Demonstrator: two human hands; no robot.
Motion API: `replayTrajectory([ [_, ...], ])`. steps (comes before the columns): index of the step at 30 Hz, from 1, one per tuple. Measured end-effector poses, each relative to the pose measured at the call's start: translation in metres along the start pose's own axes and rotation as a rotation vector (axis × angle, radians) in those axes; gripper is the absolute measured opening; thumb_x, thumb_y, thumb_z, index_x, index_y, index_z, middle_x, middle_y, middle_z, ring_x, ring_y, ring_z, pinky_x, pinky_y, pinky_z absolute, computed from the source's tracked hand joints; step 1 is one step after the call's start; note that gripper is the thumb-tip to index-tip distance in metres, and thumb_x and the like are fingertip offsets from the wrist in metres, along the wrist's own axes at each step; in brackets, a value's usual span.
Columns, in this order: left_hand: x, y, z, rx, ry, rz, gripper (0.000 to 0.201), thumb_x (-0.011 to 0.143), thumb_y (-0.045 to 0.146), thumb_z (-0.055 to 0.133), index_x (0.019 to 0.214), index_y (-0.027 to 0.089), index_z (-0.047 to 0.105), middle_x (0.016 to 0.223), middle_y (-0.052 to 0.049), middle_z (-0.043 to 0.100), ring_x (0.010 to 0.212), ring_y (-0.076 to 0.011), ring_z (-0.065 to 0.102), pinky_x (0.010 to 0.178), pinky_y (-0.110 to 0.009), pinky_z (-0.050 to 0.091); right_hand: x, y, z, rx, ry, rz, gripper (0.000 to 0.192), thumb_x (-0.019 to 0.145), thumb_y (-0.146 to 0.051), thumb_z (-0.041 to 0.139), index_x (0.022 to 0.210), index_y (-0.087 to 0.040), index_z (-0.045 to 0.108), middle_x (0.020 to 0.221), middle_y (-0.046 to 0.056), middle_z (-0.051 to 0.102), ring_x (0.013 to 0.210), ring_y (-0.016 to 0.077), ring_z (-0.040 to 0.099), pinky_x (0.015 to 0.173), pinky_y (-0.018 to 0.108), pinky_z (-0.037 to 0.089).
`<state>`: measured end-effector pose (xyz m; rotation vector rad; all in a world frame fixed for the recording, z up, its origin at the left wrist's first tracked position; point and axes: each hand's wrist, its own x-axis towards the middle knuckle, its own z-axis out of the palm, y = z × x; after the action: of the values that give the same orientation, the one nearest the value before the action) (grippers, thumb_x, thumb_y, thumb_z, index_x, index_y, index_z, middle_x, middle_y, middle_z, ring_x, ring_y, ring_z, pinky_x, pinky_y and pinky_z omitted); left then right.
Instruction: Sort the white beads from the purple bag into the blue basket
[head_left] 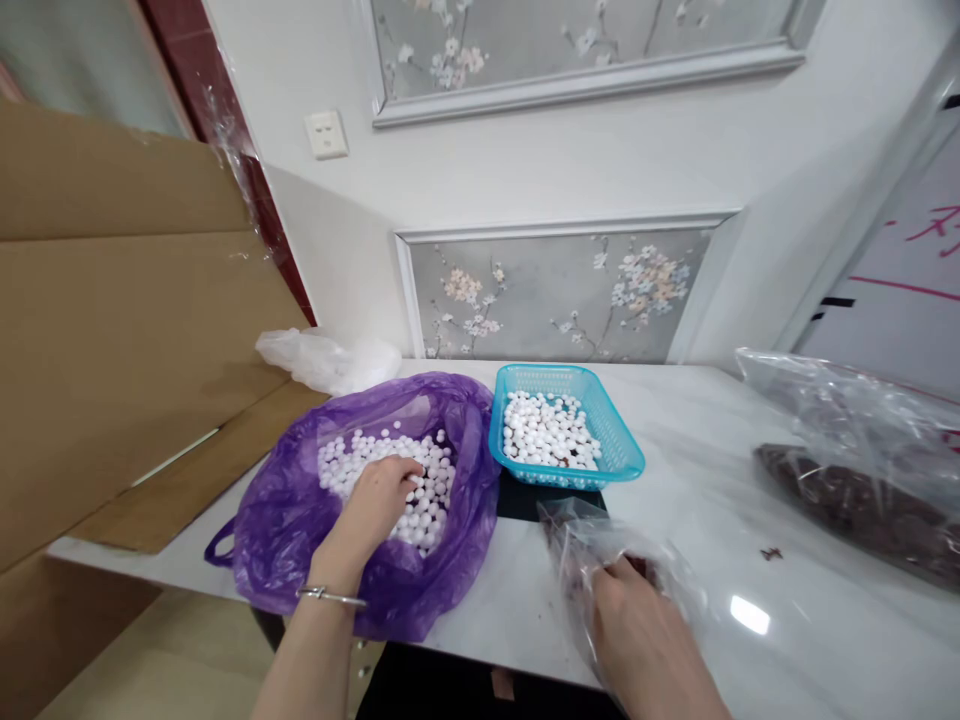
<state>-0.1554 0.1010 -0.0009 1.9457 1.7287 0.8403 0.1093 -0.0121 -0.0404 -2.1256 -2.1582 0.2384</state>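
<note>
A purple plastic bag (285, 540) lies spread open at the left, with many small white balls (435, 495) inside. My left hand (382, 490) reaches into it, fingers curled together against the balls; what sits between the fingertips is hidden. Wrapped around my right hand (637, 610) is the mouth of a clear plastic bag (566, 560) with dark brown pieces in it. Its fingers are bent inward, and whatever they grip is covered. Between and behind the hands stands a blue plastic basket (619, 440) holding more white balls (547, 425) and a few dark bits.
A larger clear bag of dark brown pieces (855, 500) lies at the right on the white table (697, 440). One small brown piece (771, 553) is loose nearby. A cardboard box (120, 360) fills the left side; white plastic wrap (330, 360) lies by the wall.
</note>
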Motion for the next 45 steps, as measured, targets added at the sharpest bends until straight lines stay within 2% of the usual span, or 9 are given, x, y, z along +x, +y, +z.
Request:
replayTrajectory([
  [5, -0.023, 0.023, -0.003, -0.284, -0.003, -0.003, 0.031, 0.084, 0.029, 0.060, 0.110, 0.015, 0.069, 0.100, -0.011, 0.076, 0.089, -0.0236, 0.071, 0.084, -0.035, 0.055, 0.000, 0.002, 0.004, -0.030, 0.067, -0.011, 0.047, 0.079, 0.008, 0.034, 0.089, -0.014, 0.074, 0.093, 0.018, 0.073, 0.085, 0.0295, 0.072, 0.065, 0.036, 0.053],
  [10, -0.051, 0.059, 0.008, -1.141, -0.179, -0.182, 0.024, 0.071, 0.029, 0.082, 0.092, 0.020, 0.076, 0.089, -0.003, 0.077, 0.076, -0.0098, 0.071, 0.072, -0.014, 0.056, 0.002, 0.004, 0.011, -0.039, 0.119, -0.046, 0.043, 0.077, 0.008, 0.037, 0.080, -0.017, 0.073, 0.085, 0.014, 0.074, 0.080, 0.0302, 0.073, 0.061, 0.035, 0.053],
  [15, -0.062, 0.083, 0.024, -1.473, -0.360, -0.281, 0.023, 0.068, 0.022, 0.085, 0.089, 0.018, 0.078, 0.083, -0.003, 0.077, 0.070, -0.0085, 0.070, 0.065, -0.011, 0.056, 0.000, 0.017, 0.015, 0.169, 0.445, -0.189, 0.034, 0.085, -0.006, 0.042, 0.070, -0.020, 0.069, 0.067, 0.006, 0.070, 0.053, 0.0217, 0.068, 0.043, 0.028, 0.048],
  [17, -0.065, 0.090, 0.033, -1.543, -0.423, -0.282, 0.020, 0.072, 0.020, 0.082, 0.092, 0.018, 0.078, 0.081, -0.003, 0.076, 0.068, -0.0079, 0.070, 0.063, -0.012, 0.056, -0.004, 0.023, 0.012, 0.284, 0.538, -0.220, 0.035, 0.089, -0.012, 0.041, 0.074, -0.021, 0.071, 0.070, 0.006, 0.072, 0.056, 0.0202, 0.069, 0.046, 0.027, 0.051],
  [22, -0.074, 0.108, 0.058, -1.545, -0.562, -0.286, 0.013, 0.075, 0.014, 0.078, 0.088, 0.014, 0.077, 0.078, -0.002, 0.073, 0.067, -0.0058, 0.067, 0.066, -0.011, 0.055, -0.014, 0.032, -0.002, 0.603, 0.572, -0.162, 0.029, 0.093, -0.019, 0.048, 0.093, -0.024, 0.076, 0.104, 0.006, 0.074, 0.087, 0.0182, 0.073, 0.076, 0.023, 0.057],
  [28, -0.078, 0.122, 0.073, -1.426, -0.620, -0.363, 0.014, 0.077, 0.018, 0.078, 0.090, 0.012, 0.075, 0.078, -0.005, 0.075, 0.071, -0.0076, 0.068, 0.072, -0.014, 0.054, -0.020, 0.036, -0.013, 0.881, 0.519, -0.134, 0.014, 0.087, -0.022, 0.063, 0.092, -0.027, 0.075, 0.091, 0.001, 0.074, 0.077, 0.0152, 0.070, 0.068, 0.019, 0.057],
  [36, -0.079, 0.122, 0.079, -1.369, -0.613, -0.305, 0.013, 0.080, 0.022, 0.075, 0.090, 0.014, 0.075, 0.077, -0.004, 0.074, 0.073, -0.0095, 0.067, 0.071, -0.017, 0.052, -0.029, 0.029, -0.028, 1.255, 0.387, -0.003, 0.009, 0.085, -0.030, 0.066, 0.085, -0.025, 0.074, 0.071, -0.001, 0.074, 0.062, 0.0129, 0.067, 0.060, 0.016, 0.056],
  [41, -0.081, 0.124, 0.076, -1.325, -0.592, -0.221, 0.012, 0.076, 0.022, 0.078, 0.085, 0.015, 0.077, 0.069, -0.002, 0.069, 0.068, -0.0094, 0.062, 0.069, -0.019, 0.050, -0.032, 0.025, -0.039, 1.334, 0.425, -0.108, 0.007, 0.084, -0.023, 0.067, 0.080, -0.024, 0.073, 0.075, 0.002, 0.072, 0.067, 0.0153, 0.067, 0.063, 0.020, 0.058],
  [45, -0.082, 0.123, 0.073, -1.315, -0.572, -0.236, 0.018, 0.072, 0.020, 0.081, 0.089, 0.017, 0.078, 0.074, -0.003, 0.072, 0.068, -0.0097, 0.062, 0.068, -0.018, 0.049, -0.034, 0.014, -0.043, 1.523, 0.455, -0.080, 0.003, 0.077, -0.022, 0.075, 0.079, -0.025, 0.073, 0.083, 0.002, 0.072, 0.078, 0.0177, 0.069, 0.071, 0.023, 0.059],
])
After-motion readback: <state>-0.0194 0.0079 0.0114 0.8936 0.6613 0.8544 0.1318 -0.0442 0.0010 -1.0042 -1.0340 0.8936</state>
